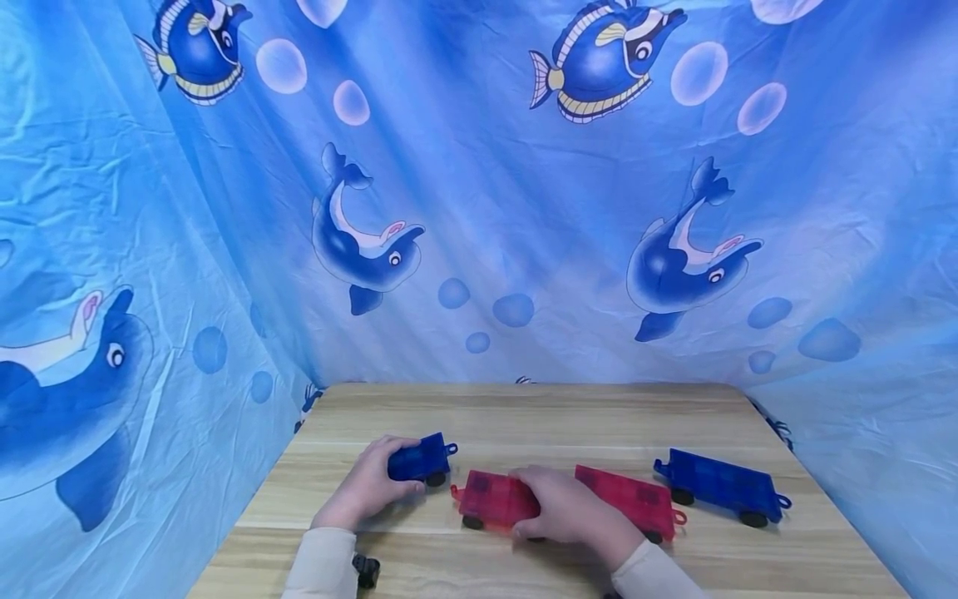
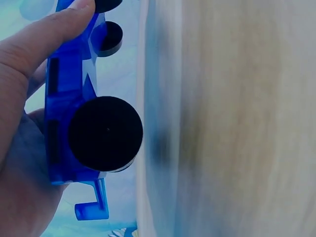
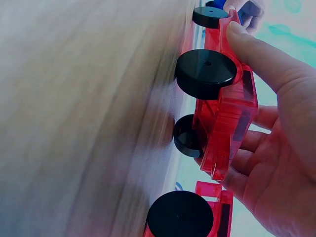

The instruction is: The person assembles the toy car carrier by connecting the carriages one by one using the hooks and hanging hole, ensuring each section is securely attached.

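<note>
My left hand [image 1: 374, 482] grips a blue toy train car [image 1: 427, 456], fingers over its far side and thumb on its near side. This car has black wheels, and a ring at its right end points toward the red cars. In the left wrist view its blue hook end [image 2: 94, 210] shows beside a large wheel. Right of it, my right hand [image 1: 561, 506] holds a red toy train car [image 1: 490, 499] by its right end, thumb along the near side. A hook sticks out of that car's left end. Behind the right hand stands a second, longer red car [image 1: 632, 495], partly hidden.
A longer blue car [image 1: 724, 482] stands at the right of the wooden table [image 1: 539, 416], its hook end toward the red cars. Blue cloth [image 1: 509, 208] with printed sea animals hangs around the table's back and sides. A small black object [image 1: 367, 571] sits by the left sleeve.
</note>
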`<state>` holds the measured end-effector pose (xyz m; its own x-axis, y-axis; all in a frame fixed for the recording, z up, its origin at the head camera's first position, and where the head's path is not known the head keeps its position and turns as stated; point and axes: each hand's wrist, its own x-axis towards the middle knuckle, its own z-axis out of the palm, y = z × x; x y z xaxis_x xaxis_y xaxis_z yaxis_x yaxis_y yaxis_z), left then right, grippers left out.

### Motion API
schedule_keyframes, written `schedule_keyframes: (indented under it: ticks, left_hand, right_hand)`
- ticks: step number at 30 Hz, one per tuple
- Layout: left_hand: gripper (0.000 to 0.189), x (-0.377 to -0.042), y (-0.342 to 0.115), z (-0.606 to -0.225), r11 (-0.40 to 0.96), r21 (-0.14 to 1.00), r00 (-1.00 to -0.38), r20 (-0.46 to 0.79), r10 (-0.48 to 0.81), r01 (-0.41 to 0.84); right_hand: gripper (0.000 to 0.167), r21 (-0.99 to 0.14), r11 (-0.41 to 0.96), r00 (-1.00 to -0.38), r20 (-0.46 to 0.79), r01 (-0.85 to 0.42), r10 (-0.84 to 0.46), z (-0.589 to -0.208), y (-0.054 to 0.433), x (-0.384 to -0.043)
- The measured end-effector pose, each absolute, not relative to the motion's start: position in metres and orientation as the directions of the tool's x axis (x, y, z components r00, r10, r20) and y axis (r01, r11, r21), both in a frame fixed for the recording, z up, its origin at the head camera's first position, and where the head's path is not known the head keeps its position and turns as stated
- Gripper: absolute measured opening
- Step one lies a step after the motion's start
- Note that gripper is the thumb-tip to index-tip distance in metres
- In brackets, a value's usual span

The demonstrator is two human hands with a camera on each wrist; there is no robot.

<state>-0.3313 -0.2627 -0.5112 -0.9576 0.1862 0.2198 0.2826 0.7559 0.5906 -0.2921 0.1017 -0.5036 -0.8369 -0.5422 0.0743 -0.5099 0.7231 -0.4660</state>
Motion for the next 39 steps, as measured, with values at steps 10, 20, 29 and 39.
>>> schedule_keyframes:
  ticks: [10, 20, 29, 39]
  left_hand:
    - [0.07, -0.332, -0.272, -0.512, 0.737, 0.615, -0.957, 0.237, 0.165, 0.28]
    - [0.069, -0.33, -0.272, -0.511, 0.717, 0.64, -0.959, 0.226, 0.17, 0.277]
    - [0.072, -0.33, -0.269, -0.51, 0.707, 0.642, -0.953, 0.233, 0.191, 0.299]
    - [0.069, -0.328, -0.263, -0.507, 0.713, 0.627, -0.949, 0.229, 0.214, 0.312]
  right_hand:
    - [0.083, -0.425, 0.744, -0.844, 0.099, -0.515, -0.527, -0.507, 0.097, -0.301]
    - [0.084, -0.418, 0.75, -0.849, 0.114, -0.513, -0.516, -0.511, 0.094, -0.31]
    - [0.085, -0.448, 0.765, -0.874, 0.09, -0.463, -0.477, -0.511, 0.095, -0.318]
    - [0.085, -0.449, 0.781, -0.889, 0.073, -0.434, -0.452, -0.511, 0.097, -0.318]
